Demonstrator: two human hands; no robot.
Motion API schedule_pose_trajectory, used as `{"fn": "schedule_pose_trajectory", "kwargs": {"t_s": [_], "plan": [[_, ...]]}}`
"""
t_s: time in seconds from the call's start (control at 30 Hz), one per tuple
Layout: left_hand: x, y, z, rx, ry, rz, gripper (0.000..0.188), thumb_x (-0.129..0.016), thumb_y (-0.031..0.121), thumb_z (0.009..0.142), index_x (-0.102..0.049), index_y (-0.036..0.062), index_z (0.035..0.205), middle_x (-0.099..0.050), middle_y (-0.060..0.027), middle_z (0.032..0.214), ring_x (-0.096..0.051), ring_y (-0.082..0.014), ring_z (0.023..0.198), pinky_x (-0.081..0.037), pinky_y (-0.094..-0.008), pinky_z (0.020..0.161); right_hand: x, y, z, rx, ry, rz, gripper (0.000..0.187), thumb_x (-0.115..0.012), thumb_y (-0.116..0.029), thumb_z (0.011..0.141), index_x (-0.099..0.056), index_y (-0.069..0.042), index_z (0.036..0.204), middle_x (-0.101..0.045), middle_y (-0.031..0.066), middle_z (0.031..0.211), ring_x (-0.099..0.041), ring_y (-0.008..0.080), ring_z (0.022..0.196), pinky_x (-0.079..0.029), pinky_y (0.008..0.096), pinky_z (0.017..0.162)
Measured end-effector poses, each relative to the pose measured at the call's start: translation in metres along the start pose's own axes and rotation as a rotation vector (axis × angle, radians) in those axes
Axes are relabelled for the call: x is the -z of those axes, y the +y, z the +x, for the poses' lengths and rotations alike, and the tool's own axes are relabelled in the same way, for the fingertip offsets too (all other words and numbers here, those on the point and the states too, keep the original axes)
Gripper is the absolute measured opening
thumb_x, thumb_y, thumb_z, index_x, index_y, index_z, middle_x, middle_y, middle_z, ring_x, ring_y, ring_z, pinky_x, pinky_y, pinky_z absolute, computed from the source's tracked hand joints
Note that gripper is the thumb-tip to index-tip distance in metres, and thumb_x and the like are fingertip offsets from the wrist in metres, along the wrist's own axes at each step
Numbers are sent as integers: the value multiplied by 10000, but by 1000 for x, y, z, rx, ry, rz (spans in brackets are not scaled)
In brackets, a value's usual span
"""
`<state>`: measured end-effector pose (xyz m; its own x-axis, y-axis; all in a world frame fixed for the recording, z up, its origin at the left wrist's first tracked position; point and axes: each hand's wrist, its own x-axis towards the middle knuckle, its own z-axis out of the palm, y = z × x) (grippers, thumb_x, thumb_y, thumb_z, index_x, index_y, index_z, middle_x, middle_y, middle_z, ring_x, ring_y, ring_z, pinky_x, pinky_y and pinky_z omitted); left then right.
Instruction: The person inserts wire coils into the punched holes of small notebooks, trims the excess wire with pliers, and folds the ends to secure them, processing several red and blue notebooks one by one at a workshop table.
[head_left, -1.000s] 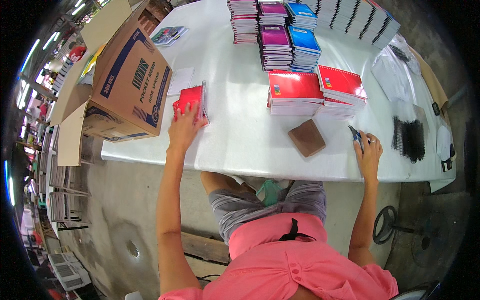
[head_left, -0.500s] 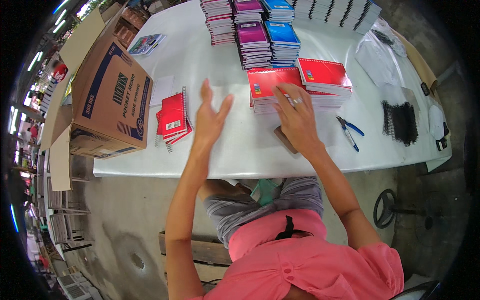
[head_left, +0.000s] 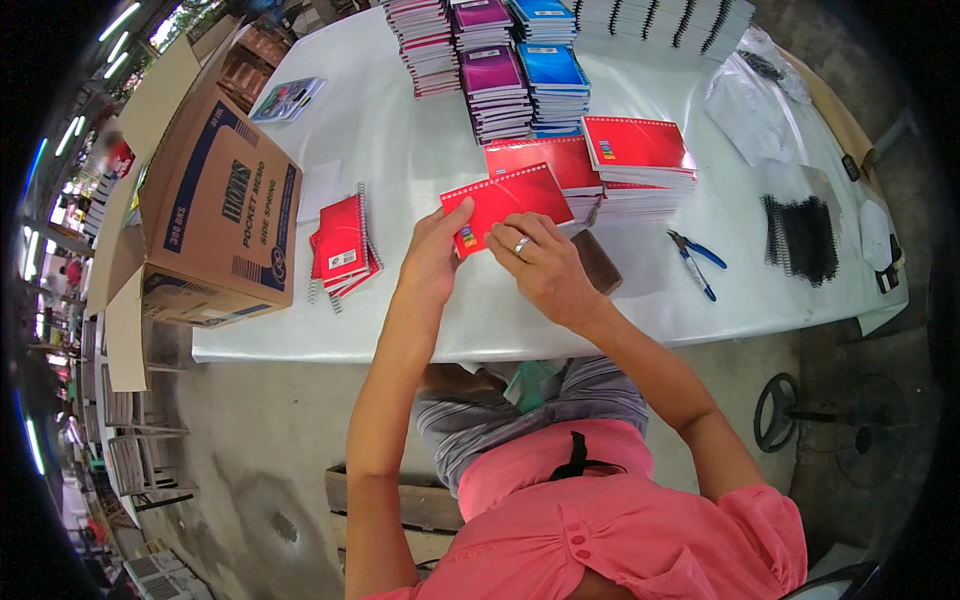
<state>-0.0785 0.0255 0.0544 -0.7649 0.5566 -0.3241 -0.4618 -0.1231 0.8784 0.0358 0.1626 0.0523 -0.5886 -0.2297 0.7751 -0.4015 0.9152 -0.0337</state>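
Note:
A red-covered notebook (head_left: pixel 512 203), with a row of punched holes along its far edge, is held up over the table's near side. My left hand (head_left: pixel 437 245) grips its left end, thumb on top of the cover. Along its near edge, my right hand (head_left: pixel 535 262) has curled fingers pressed on the cover. Just behind lie two stacks of similar red notebooks, a lower left stack (head_left: pixel 590 166) and a taller right stack (head_left: pixel 642 150). A brown flat block (head_left: pixel 597 262) rests beside my right hand, partly hidden by it.
Spiral-bound red notebooks (head_left: pixel 343 240) lie on the left, next to an open cardboard box (head_left: pixel 225 210). Purple (head_left: pixel 495 75) and blue notebooks (head_left: pixel 555 70) are stacked at the back. To the right are blue-handled pliers (head_left: pixel 692 268) and black spiral wires (head_left: pixel 802 240).
Both hands were apart and without a notebook in them. A red notebook has come off the left stack toward me, and both hands now hold it.

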Motion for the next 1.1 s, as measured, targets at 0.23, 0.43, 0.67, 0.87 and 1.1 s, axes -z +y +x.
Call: {"fn": "schedule_pose_trajectory", "kwargs": {"t_s": [0.23,0.43,0.67,0.87,1.1], "plan": [[22,-2,-72,-362,-92,-10,430,-500,84,993,-444,-74,1389,-525,-158,1390,-526,-216,1259,-404,-363,1084,34,-14,-3,-630,183,503,318,-774,-124,767,-645,-21,1039,-610,91,1100,-563,246,1095,-452,380,929],[60,-52,-90,-295,-335,367,632,-660,203,906,-404,-15,1440,-455,-173,1460,-422,-290,1357,-244,-444,1167,22,-15,-68,-950,-308,1057,246,-767,-87,801,-675,-5,1014,-692,64,879,-651,160,839,-501,284,766],[-6,-20,-121,-732,-31,1400,987,-741,393,771,-221,33,1528,-189,-199,1590,-81,-401,1484,-134,-550,1166,-3,-40,-106,-885,-111,935,222,-683,40,820,-688,-5,1038,-726,100,955,-686,151,893,-523,286,791],[-17,-51,-93,-719,-124,1869,676,-597,376,906,-367,56,1455,-411,-157,1490,-317,-407,1402,-215,-600,1121,19,-39,-90,-804,-200,745,219,-648,20,848,-681,4,1065,-718,118,1027,-680,187,977,-521,320,847],[-17,-49,-97,-616,-223,1665,535,-514,379,963,-404,165,1440,-590,-98,1323,-633,-335,1103,-551,-473,761,155,143,-122,-788,331,-299,104,-636,-57,892,-702,-20,963,-714,128,947,-680,228,861,-514,315,785]]}}
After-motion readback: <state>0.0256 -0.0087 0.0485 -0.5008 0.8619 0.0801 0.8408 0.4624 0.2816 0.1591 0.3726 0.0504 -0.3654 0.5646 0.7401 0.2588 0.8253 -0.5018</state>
